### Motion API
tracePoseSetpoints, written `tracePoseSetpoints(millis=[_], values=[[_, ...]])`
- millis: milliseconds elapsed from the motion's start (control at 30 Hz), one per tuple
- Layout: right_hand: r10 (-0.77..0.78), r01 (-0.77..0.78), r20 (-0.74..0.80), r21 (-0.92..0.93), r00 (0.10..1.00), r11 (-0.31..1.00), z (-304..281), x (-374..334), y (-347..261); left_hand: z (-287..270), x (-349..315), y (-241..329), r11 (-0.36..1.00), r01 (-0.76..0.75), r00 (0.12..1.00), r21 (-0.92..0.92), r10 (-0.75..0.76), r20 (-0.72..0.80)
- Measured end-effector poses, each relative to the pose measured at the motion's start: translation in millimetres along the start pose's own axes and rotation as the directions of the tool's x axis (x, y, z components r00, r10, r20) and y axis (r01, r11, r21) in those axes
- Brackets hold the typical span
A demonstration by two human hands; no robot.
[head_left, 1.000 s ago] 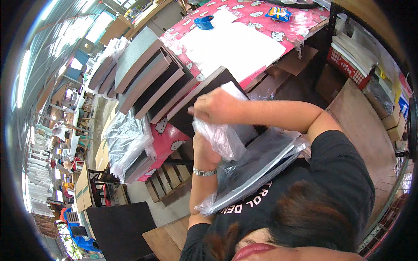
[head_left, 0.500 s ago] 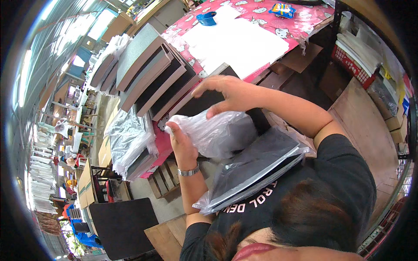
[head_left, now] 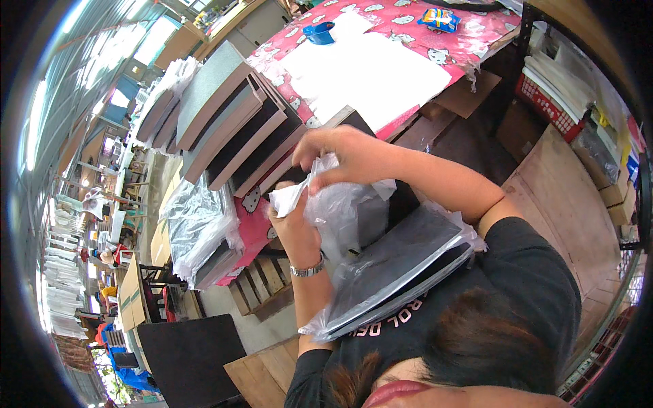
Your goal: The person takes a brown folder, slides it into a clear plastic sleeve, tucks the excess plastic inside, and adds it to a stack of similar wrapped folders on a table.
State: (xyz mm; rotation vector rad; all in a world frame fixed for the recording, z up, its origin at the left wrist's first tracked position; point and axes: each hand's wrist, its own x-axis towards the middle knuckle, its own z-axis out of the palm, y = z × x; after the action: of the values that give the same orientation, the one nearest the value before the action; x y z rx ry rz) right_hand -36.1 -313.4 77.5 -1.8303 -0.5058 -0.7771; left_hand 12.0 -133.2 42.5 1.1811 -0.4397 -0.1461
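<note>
A clear plastic bag [head_left: 354, 207] hangs in front of my body, with something dark grey behind or inside its film. My left hand [head_left: 297, 231], with a metal watch on its wrist, is closed on the bag's bunched left edge, where a white flap [head_left: 286, 200] sticks up. My right hand [head_left: 340, 158] curls over the top of the bag, its fingers gripping the film. Against my chest rests a plastic-wrapped stack of dark flat panels [head_left: 401, 255], below both hands.
Beyond my hands stands a leaning row of thick grey-black panels [head_left: 228, 112]. A plastic-covered pile [head_left: 201, 228] sits left of it. The pink-clothed table [head_left: 401, 17] carries white sheets [head_left: 367, 68], a blue tape dispenser-like object [head_left: 318, 32] and a blue packet [head_left: 439, 20]. A red basket [head_left: 544, 102] is at right.
My right hand has come down and closed on the bag's film, from spread fingers. My left hand has moved slightly right and down, and the bag is drawn up between the hands.
</note>
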Motion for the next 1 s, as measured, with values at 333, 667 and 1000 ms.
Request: tracePoseSetpoints(millis=[333, 667, 1000], values=[[0.295, -0.451, 0.447, 0.297, 0.845, 0.842, -19, -6, 0, 4, 6, -7, 0.984, -0.119, 0.974, -0.134, 0.089, -0.209], [0.345, -0.346, 0.028, 0.034, 0.938, 0.937, 10, 7, -17, -14, -9, 12, 0.993, -0.073, 0.997, -0.089, 0.075, 0.022], [0.562, -0.586, 0.223, 0.512, 0.796, 0.628, 33, -3, -19, -20, -22, 14, 0.988, 0.069, 0.992, 0.141, -0.082, 0.091]])
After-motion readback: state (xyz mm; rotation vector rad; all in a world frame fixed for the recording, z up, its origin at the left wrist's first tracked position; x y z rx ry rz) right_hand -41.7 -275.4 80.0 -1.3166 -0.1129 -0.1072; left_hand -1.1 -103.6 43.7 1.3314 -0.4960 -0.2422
